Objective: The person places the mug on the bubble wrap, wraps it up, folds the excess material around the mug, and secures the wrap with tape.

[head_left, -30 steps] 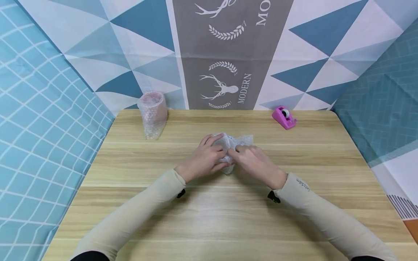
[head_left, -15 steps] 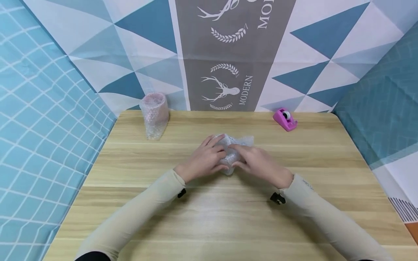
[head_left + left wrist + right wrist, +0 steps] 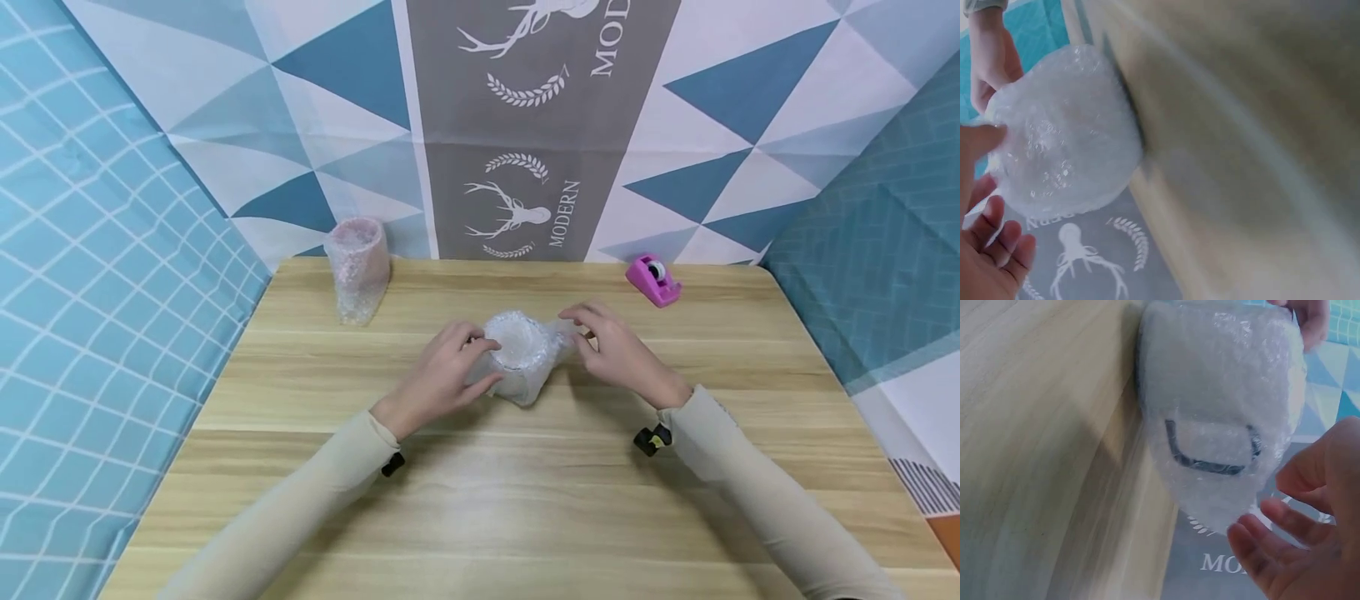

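A mug wrapped in bubble wrap [image 3: 517, 354] stands near the middle of the wooden table, its round top facing up. Through the wrap a dark handle outline [image 3: 1207, 464] shows in the right wrist view. My left hand [image 3: 442, 371] is at the mug's left side, thumb and forefinger spread apart at the rim. In the left wrist view the thumb overlaps the edge of the wrap and the other fingers are loosely bent. My right hand [image 3: 618, 350] is on the other side, its relaxed fingertips [image 3: 1244, 540] at the loose end of wrap beyond the handle.
A second bubble-wrapped cylinder [image 3: 358, 267], pinkish inside, stands at the table's back left. A pink tape dispenser [image 3: 652, 281] with a roll sits at the back right. Patterned cloth [image 3: 517, 200] rises behind the wooden table [image 3: 480, 500], with blue cloth at both sides.
Both hands were close together over the top of the wrapped mug. They have since drawn apart, the left to the left and the right to the loose end, uncovering the mug's round top.
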A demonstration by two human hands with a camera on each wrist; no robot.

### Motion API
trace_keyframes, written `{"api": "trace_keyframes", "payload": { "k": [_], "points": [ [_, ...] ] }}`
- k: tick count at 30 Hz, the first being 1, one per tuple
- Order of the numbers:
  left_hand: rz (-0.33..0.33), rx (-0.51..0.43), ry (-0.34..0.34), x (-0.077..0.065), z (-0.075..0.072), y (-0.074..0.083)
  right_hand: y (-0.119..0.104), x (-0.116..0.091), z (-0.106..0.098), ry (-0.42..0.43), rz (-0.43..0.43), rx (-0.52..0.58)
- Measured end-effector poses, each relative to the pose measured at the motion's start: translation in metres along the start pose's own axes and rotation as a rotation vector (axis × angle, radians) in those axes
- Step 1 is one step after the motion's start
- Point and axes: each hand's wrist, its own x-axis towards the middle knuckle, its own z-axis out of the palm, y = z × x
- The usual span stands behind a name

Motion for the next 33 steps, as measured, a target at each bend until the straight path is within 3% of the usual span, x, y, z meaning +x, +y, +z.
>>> {"api": "trace_keyframes", "payload": {
  "k": [4, 10, 15, 19, 23, 29, 33],
  "points": [
    [-0.066, -0.067, 0.028, -0.008, 0.003, 0.0, 0.003, 0.001, 0.002, -0.039, -0.004, 0.006],
    [-0.164, -0.231, 0.018, 0.002, 0.004, -0.007, -0.002, -0.007, -0.005, -0.129, 0.034, 0.033],
    [-0.308, -0.419, -0.089, 0.011, 0.0, -0.016, -0.014, -0.019, -0.007, -0.211, 0.064, 0.129],
    [-0.359, -0.544, -0.158, 0.014, 0.003, -0.018, -0.029, -0.025, 0.001, -0.25, -0.017, 0.172],
    [-0.385, -0.549, -0.15, 0.012, 0.004, -0.016, -0.045, -0.024, 0.011, -0.256, -0.109, 0.118],
    [-0.449, -0.501, -0.061, 0.007, 0.0, -0.009, -0.063, -0.019, 0.025, -0.322, -0.131, 0.143],
    [-0.47, -0.495, -0.058, 0.001, 0.001, -0.005, -0.069, -0.015, 0.034, -0.346, -0.157, 0.175]
  ]
}}
